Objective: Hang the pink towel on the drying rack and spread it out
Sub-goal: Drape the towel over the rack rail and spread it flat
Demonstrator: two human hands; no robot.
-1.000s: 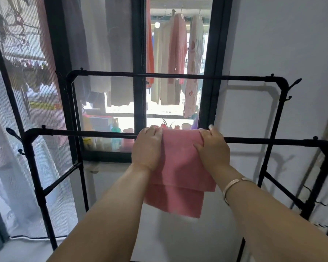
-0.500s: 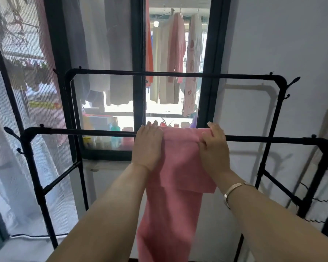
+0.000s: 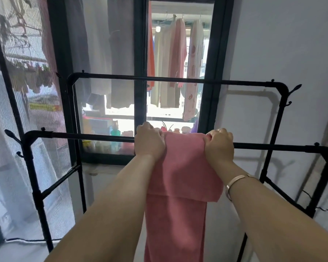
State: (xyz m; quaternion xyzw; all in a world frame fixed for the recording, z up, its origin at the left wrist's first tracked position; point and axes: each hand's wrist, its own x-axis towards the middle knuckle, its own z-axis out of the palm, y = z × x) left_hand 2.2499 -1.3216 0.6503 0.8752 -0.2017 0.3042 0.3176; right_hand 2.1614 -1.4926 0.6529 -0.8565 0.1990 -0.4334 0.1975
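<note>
The pink towel [image 3: 180, 178] hangs folded over the near top bar of the black drying rack [image 3: 87, 137], bunched narrow. One short flap lies in front and a long strip falls below the frame's bottom edge. My left hand [image 3: 149, 142] grips the towel's left edge at the bar, fingers curled. Its right edge, also at the bar, is gripped by my right hand [image 3: 219, 144], which wears a bracelet on the wrist.
The rack's far top bar [image 3: 178, 80] runs higher, in front of a dark-framed window [image 3: 140, 53] with clothes hanging outside. Hooks stick out at the rack's corners. A white wall [image 3: 282, 44] is on the right, a mesh screen [image 3: 17, 91] on the left.
The towel's lower fold has dropped and now hangs long below the bar. Both hands have gone from flat on the towel to clenched on its edges, the right one shifted slightly right.
</note>
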